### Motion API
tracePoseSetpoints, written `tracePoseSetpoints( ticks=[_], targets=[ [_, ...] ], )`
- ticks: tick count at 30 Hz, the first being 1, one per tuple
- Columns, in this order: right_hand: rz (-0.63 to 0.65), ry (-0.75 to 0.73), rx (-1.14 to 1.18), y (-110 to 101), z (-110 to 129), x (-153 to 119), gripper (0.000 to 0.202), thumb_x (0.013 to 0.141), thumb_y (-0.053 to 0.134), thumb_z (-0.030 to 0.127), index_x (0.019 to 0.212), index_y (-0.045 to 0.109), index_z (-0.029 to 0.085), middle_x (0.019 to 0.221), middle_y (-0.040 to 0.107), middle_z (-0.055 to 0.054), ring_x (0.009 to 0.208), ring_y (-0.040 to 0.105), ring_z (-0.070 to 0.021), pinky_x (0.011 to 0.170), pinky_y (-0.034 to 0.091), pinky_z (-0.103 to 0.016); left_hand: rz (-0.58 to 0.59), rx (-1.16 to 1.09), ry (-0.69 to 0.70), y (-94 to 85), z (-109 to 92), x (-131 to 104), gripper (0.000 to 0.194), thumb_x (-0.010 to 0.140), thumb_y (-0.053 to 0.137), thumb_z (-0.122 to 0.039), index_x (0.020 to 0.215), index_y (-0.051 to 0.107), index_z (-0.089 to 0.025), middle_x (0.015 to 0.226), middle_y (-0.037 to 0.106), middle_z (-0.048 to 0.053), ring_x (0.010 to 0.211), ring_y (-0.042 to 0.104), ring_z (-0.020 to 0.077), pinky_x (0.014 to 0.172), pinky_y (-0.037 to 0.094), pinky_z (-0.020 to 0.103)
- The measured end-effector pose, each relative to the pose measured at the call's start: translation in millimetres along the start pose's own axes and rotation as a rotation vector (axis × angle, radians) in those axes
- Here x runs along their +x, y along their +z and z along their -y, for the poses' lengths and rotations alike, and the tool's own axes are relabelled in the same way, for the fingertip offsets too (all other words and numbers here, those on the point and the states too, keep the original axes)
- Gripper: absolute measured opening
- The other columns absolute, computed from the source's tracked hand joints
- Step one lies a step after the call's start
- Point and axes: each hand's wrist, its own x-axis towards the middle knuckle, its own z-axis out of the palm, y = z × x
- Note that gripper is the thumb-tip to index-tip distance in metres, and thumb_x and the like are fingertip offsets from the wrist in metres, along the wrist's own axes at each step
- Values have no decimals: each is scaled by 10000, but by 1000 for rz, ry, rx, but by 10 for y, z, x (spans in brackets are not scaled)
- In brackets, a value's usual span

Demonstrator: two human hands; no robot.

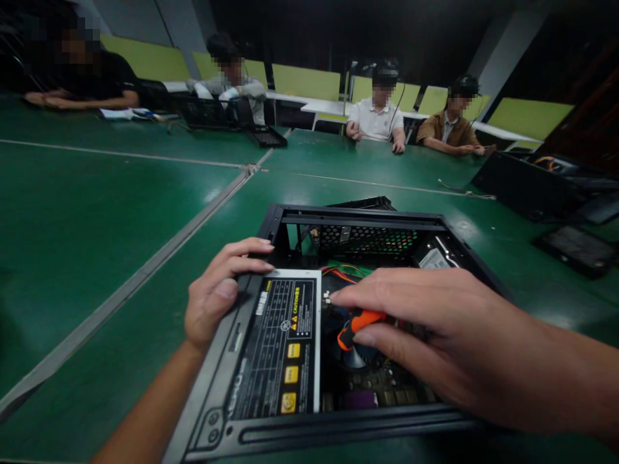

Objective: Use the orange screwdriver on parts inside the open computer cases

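Note:
An open black computer case (pixel 367 422) lies on the green table, with a power supply (pixel 278 348) carrying a black label at its left end. My left hand (pixel 217 290) rests on the case's left edge, fingers wrapped over the frame. My right hand (pixel 430 328) is above the case's interior, its thumb and fingers closed on an orange and black screwdriver (pixel 355 327). The index finger stretches toward small white connectors (pixel 327 297) beside the power supply. Under the screwdriver a round fan (pixel 355 357) shows partly. The tool's tip cannot be made out.
The green table (pixel 120 206) has grey seams. Several people sit along its far side. Another black case (pixel 527 183) and a dark flat part (pixel 575 248) lie at the right. A black chassis (pixel 207 113) stands at the back left, beside papers (pixel 126 114).

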Motion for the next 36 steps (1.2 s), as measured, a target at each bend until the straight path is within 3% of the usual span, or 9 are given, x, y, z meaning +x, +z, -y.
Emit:
tracePoseSetpoints(
  ticks=[11,18,27,33,36],
  targets=[
    [15,17,-8,36,20,10,293,972,562,174,1261,611,182,1180,689,-51,1073,628,-152,954,495,-259,-1,18,4,-12,-2,-5,361,939,460,-449,965,738,-219,1196,664,85,1168,550,322,1071,362,486],
    [35,26,-20,36,35,11,279,981,549,195,1250,619,164,1172,686,-35,1065,619,-127,962,467,-212,13,9,17,-19,6,0,341,950,450,-422,995,732,-237,1211,657,65,1183,543,298,1086,350,451],
    [25,11,-42,41,43,21,285,977,553,168,1255,612,152,1176,684,-42,1066,617,-126,957,457,-203,-5,26,-10,-17,5,-15,361,935,463,-454,975,734,-219,1203,664,92,1167,553,327,1079,363,500],
    [-5,-207,-217,91,-8,146,263,983,577,323,1132,664,124,829,678,-57,734,613,-165,705,500,-275,-2,37,-4,-25,-1,0,377,935,454,-466,964,735,-216,1200,662,94,1175,545,327,1079,361,503],
    [40,-142,-178,85,25,164,254,982,562,222,1219,606,141,987,683,-78,875,629,-175,796,501,-283,3,33,-1,-24,-5,2,373,940,458,-460,968,736,-212,1198,664,93,1170,551,320,1078,365,492]
  ],
)
